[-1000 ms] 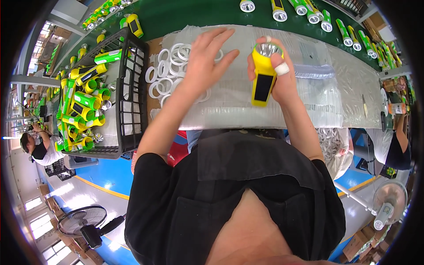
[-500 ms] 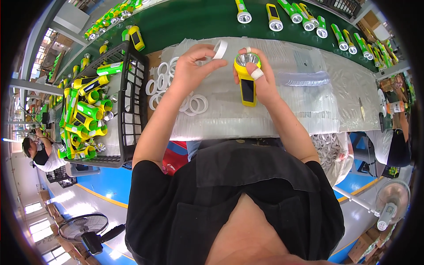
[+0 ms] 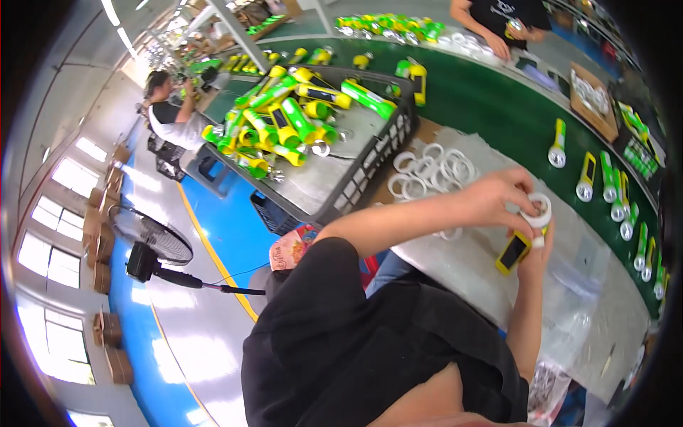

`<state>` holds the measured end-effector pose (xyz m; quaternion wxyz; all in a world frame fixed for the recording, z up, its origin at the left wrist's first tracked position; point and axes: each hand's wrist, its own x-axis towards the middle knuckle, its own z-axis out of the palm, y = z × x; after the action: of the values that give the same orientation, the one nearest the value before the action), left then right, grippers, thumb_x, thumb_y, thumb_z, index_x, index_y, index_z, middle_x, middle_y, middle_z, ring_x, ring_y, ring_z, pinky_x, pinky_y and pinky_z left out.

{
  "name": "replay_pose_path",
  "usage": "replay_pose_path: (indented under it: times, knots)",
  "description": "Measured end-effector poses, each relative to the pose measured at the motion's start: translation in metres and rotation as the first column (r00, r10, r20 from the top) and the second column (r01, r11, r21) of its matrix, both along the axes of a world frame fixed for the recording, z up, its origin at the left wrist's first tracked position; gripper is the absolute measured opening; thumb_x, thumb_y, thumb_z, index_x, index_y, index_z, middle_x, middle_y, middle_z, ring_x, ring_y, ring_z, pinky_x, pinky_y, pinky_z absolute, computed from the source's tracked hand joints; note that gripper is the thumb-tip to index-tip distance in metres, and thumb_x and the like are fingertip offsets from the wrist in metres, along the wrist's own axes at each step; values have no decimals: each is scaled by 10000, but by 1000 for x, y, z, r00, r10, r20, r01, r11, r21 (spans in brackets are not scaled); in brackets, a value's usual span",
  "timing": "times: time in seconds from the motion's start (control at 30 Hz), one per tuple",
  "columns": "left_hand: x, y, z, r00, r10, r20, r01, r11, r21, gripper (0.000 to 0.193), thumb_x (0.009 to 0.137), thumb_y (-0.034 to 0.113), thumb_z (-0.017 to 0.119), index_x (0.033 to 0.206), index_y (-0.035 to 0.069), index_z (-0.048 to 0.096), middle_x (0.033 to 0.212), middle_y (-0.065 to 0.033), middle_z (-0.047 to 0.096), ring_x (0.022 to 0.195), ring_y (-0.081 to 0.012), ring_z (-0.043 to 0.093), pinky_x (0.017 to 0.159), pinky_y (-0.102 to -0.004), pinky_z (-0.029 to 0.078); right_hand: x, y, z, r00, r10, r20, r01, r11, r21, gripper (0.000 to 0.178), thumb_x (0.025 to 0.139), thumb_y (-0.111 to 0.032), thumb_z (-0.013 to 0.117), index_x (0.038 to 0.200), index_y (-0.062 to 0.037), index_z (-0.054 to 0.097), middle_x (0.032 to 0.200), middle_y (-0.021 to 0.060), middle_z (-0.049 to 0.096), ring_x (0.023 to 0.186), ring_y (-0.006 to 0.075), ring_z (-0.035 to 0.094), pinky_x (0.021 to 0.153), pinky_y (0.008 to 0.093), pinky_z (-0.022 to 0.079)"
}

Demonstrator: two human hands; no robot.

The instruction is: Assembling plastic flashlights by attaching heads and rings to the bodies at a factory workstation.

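My left hand is closed on a white plastic ring, with thumb and fingers on its rim. The ring sits at the head end of a yellow flashlight with a dark panel on its side. Wrapped round that flashlight is my right hand, with white tape on a finger. How far the ring is over the head I cannot tell. More white rings lie loose on the table, left of my hands and beyond my left forearm.
A black crate heaped with green and yellow flashlights stands to the left. Several flashlights lie along the green belt. Clear plastic sheeting covers the table. Co-workers are across the belt and at far left.
My view has swung left and tilted. My left hand has brought the ring from beside the flashlight onto its head end. The flashlight stays in my right hand.
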<state>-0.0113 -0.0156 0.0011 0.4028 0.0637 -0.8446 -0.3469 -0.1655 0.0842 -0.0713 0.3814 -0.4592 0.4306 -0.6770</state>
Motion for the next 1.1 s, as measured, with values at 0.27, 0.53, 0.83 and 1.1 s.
replay_pose_path:
  times: [0.27, 0.53, 0.83, 1.1]
  knots:
    - [-1, 6, 8, 994, -18, 104, 17, 1000, 8, 317, 632, 265, 875, 890, 129, 752, 976, -99, 568, 877, -264, 595, 735, -353, 496, -15, 1, -14, 998, 51, -44, -55, 995, -88, 734, 911, -580, 522, 1389, -44, 372, 1162, 117, 545, 1007, 208, 591, 840, 329, 495]
    - [-7, 4, 12, 992, -26, 127, 38, 995, -95, 351, 657, 223, 868, 962, 125, 725, 1007, -92, 596, 933, -255, 604, 746, -339, 495, -53, 17, 45, 799, -117, -589, 48, 990, -132, 504, 770, -172, 779, 1213, -43, 577, 1203, 106, 611, 1105, 215, 590, 954, 348, 457]
    - [-34, 35, 1, 965, -63, 254, 44, 996, 77, 418, 715, 193, 841, 992, 88, 546, 988, -72, 686, 870, -228, 648, 769, -323, 519, -71, 29, 147, 223, 317, -922, -169, 944, 283, 357, 759, -187, 710, 1052, -16, 599, 861, 92, 521, 769, 236, 545, 666, 352, 452]
    - [-40, 37, -1, 974, -73, 216, 50, 993, 109, 356, 716, 158, 834, 934, 80, 563, 947, -37, 688, 812, -178, 634, 754, -314, 519, -68, 18, 156, 181, 429, -885, -120, 903, 413, 341, 695, -180, 756, 947, 8, 627, 802, 95, 551, 724, 225, 555, 641, 338, 456]
